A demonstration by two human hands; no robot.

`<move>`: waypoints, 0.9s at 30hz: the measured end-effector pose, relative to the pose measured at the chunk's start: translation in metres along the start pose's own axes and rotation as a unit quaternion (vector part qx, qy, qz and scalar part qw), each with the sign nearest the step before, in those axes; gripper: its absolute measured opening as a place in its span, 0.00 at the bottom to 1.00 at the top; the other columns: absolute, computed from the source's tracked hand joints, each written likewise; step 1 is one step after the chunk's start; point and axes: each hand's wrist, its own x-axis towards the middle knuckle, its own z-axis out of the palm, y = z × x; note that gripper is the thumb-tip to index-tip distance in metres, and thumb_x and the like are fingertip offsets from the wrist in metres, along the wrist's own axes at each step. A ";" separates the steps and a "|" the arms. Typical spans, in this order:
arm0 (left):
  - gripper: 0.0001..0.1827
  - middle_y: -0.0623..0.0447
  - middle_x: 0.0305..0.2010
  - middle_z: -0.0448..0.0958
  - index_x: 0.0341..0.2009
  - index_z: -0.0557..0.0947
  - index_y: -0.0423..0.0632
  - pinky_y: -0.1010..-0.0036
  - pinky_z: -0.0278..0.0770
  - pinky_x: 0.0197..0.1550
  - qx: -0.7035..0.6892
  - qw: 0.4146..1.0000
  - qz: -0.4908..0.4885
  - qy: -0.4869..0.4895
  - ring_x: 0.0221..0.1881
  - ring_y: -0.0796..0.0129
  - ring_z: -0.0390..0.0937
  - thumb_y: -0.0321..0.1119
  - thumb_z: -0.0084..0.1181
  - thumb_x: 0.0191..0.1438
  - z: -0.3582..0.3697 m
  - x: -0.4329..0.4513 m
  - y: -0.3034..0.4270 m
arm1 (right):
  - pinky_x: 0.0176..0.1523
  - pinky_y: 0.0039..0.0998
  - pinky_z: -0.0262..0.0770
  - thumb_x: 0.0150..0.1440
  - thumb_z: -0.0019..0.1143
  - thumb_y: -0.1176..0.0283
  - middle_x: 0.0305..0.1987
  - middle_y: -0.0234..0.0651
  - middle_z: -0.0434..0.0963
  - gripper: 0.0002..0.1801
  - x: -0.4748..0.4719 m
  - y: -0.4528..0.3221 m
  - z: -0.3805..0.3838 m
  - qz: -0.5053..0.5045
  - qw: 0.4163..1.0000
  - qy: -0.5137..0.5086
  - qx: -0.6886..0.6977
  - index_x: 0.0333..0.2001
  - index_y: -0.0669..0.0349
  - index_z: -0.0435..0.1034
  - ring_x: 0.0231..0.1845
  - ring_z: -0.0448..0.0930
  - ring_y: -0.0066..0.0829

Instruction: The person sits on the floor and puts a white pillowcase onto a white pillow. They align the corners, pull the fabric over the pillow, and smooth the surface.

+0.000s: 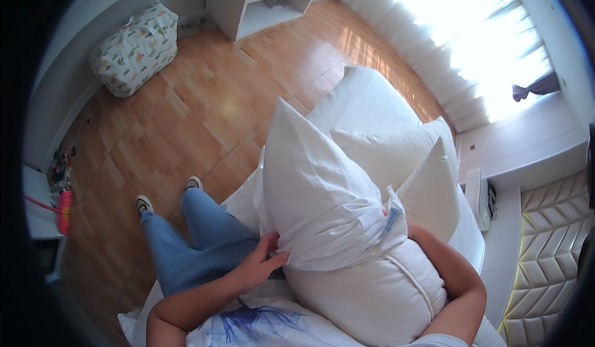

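A white pillow [358, 300] with a piped seam rests against my body, its upper part inside a white pillowcase [320, 175]. The case is bunched in folds around the pillow's middle, and its far corner stands up in a point. My left hand [265, 261] grips the case's open edge on the left side, thumb and fingers on the cloth. On the right, my forearm wraps around the pillow. Most of my right hand [385, 211] is hidden by the gathered cloth; only fingertips show, holding the case near a tag [391, 219] that bears writing.
More white pillows [376, 149] lie just beyond, on the white-covered bed [367, 98]. A cactus-print storage bag [139, 49] stands by the wall on the wooden floor [204, 100]. A white cabinet [265, 12], bright curtains [390, 26] and a padded headboard [548, 244] surround the area.
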 end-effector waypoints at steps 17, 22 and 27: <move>0.29 0.55 0.63 0.66 0.66 0.61 0.52 0.69 0.67 0.61 -0.325 0.910 0.013 -0.258 0.60 0.68 0.67 0.49 0.44 0.64 0.100 0.085 0.036 | 0.42 0.39 0.77 0.50 0.65 0.58 0.33 0.56 0.80 0.26 -0.136 -0.245 0.022 0.059 0.801 0.439 -0.403 0.39 0.75 0.73 0.36 0.82 0.48; 0.24 0.54 0.62 0.68 0.64 0.65 0.51 0.66 0.67 0.62 -0.331 0.919 0.003 -0.216 0.59 0.64 0.69 0.43 0.40 0.66 0.054 0.147 0.054 | 0.32 0.45 0.77 0.53 0.59 0.65 0.22 0.57 0.76 0.19 -0.071 -0.262 0.065 0.012 0.747 0.457 -0.482 0.37 0.72 0.65 0.25 0.80 0.56; 0.24 0.52 0.62 0.69 0.63 0.66 0.50 0.66 0.67 0.61 -0.370 0.912 -0.010 -0.176 0.59 0.64 0.70 0.44 0.42 0.65 0.012 0.143 0.005 | 0.29 0.51 0.70 0.56 0.50 0.68 0.19 0.49 0.74 0.20 -0.010 -0.185 0.088 -0.062 0.781 0.395 -0.480 0.51 0.61 0.57 0.22 0.75 0.55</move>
